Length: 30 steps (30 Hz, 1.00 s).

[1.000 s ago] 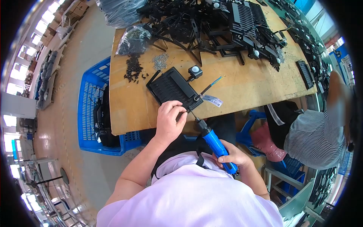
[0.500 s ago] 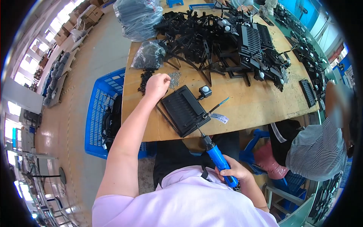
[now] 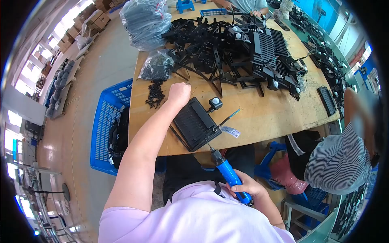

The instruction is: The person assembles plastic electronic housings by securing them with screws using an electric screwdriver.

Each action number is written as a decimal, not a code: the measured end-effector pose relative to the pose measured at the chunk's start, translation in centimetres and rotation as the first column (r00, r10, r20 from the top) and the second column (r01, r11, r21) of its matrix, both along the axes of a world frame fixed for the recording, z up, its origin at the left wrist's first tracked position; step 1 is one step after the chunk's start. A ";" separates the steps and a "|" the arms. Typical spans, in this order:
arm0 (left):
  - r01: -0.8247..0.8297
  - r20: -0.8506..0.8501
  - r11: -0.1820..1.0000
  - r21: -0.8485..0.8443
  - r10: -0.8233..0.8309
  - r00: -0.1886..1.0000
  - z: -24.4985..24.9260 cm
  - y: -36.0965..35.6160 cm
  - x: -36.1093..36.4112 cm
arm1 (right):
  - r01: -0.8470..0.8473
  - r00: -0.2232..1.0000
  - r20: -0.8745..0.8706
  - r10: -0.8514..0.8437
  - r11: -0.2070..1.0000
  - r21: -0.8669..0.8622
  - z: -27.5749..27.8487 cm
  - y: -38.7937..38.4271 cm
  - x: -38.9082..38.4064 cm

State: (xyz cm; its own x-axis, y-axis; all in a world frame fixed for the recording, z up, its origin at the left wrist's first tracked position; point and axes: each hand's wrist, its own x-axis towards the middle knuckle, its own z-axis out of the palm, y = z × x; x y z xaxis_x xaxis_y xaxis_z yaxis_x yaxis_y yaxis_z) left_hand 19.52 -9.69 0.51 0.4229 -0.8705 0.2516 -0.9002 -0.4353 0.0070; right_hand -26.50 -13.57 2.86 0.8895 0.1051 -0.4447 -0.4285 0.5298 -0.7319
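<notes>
My left hand [image 3: 179,95] is closed, fingers curled down to the table where small silver screws lay, just past the far edge of a black floodlight housing [image 3: 193,126]. What its fingers hold, if anything, is hidden. My right hand [image 3: 248,184] is wrapped around a blue electric screwdriver [image 3: 229,173], held near my body with its bit pointing at the housing's near corner. Joined to the housing are a small motion sensor [image 3: 215,103] with a white dome and a short cable [image 3: 229,117] with bare coloured wires. A white label [image 3: 231,131] lies beside it.
Black screws [image 3: 155,95] lie left of my left hand, below a plastic bag [image 3: 157,65]. Black brackets [image 3: 198,44] and finished-looking lamps [image 3: 267,48] heap up at the back. A blue crate [image 3: 101,137] stands left. Another person's hand [image 3: 256,13] is at the far end; a striped-sleeved person [image 3: 338,158] sits right.
My left hand has shifted right from beside the black screws and now covers the silver screws, its fingers curled tighter. The screwdriver stays in my right hand. The view has shifted slightly.
</notes>
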 end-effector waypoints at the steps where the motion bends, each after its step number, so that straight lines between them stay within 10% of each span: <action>1: 0.006 0.006 1.000 -0.023 -0.006 1.000 -0.2 0.0 0.1 | -0.007 1.000 -0.001 0.007 1.000 -0.005 -0.1 0.0 0.0; 10: -0.184 -0.365 0.881 -0.435 0.014 0.931 4.3 3.1 -4.4 | 0.020 1.000 0.004 -0.020 1.000 0.007 0.1 0.1 0.1; 17: -0.365 -0.855 0.899 -0.240 -0.018 0.518 5.0 9.2 -15.0 | 0.012 1.000 0.011 -0.012 1.000 0.008 -0.1 0.0 0.2; 30: -0.375 -0.922 0.911 -0.174 -0.017 0.386 4.4 10.5 -18.5 | 0.007 1.000 -0.012 -0.007 1.000 0.003 0.0 0.3 0.1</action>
State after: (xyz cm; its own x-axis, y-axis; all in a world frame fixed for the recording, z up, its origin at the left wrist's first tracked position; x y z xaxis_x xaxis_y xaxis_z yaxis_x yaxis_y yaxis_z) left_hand 1.07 0.85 4.93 0.7015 -0.6963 -0.1520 -0.1787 -0.3783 0.9083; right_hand -26.39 -13.22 2.90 0.8850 0.1003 -0.4547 -0.4333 0.5346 -0.7255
